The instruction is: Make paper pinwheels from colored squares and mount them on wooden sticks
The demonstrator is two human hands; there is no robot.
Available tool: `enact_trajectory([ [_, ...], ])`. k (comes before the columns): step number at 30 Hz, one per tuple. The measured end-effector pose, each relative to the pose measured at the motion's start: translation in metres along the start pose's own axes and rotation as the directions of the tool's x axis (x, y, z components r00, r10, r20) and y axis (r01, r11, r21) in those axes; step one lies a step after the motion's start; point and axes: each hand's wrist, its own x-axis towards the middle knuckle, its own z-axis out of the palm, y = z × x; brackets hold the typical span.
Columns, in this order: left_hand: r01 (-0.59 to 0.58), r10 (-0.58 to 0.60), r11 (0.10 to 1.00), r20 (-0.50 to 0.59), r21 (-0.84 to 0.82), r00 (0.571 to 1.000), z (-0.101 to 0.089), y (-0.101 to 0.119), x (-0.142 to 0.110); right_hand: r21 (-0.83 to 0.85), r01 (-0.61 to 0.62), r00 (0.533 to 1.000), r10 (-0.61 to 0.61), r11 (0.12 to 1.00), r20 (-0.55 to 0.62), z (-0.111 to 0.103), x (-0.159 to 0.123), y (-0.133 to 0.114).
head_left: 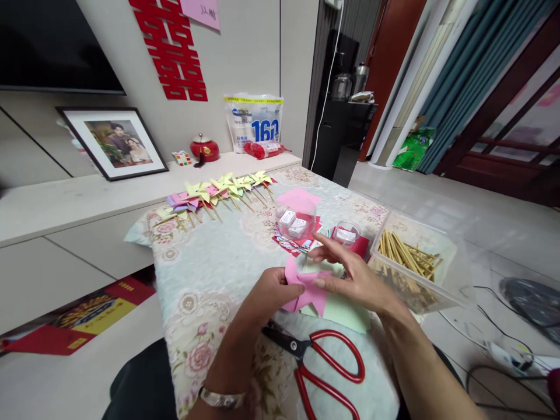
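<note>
Desk spread with a pale floral cloth, roses in the print. Left hand: fingers closed, gripping the left edge of a pink paper pinwheel shape, near the desk's front edge, over light green sheets. Right hand: fingers extended and loosely parted, thumb tip against the pink paper's right side. Red-handled scissors lie open just in front. Far left: a row of finished pinwheels on sticks. Right: clear plastic box of thin sticks.

Room: low white cabinet along the wall, bearing a framed photo, red jar, plastic bag. Red cut-out above. Pale tiled floor; teal curtain far right.
</note>
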Motion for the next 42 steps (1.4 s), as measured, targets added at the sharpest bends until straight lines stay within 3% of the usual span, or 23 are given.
enact_trajectory([
  [2,0.01,-0.01,0.997,0.005,0.071,1.0,0.001,0.0,0.0,0.012,-0.015,0.996,0.014,1.0,0.085,0.002,-0.001,-0.004],
  [5,0.022,-0.023,0.991,0.005,0.131,1.0,0.003,0.0,0.001,-0.101,-0.023,0.99,0.037,0.995,0.139,0.008,-0.001,-0.006],
  [13,-0.059,0.058,0.994,0.016,0.092,0.998,0.002,-0.01,0.004,-0.331,-0.012,0.994,0.047,0.944,0.098,0.025,0.001,-0.003],
  [25,-0.102,0.102,0.995,0.046,0.005,0.994,0.005,-0.011,0.005,-0.302,-0.002,0.995,0.033,0.953,0.097,0.027,0.002,0.004],
  [32,-0.052,0.054,0.996,0.018,-0.065,0.998,0.005,-0.007,0.004,-0.171,-0.03,0.991,0.052,0.985,0.123,0.026,0.003,0.005],
  [37,-0.078,0.055,0.961,-0.093,-0.267,0.994,0.005,0.011,-0.003,0.103,-0.116,0.993,0.119,0.988,-0.023,0.027,0.007,0.009],
  [42,-0.16,0.121,0.909,-0.124,-0.385,0.985,0.011,0.018,-0.006,0.373,-0.091,0.969,0.168,0.924,-0.18,0.036,0.012,0.014],
])
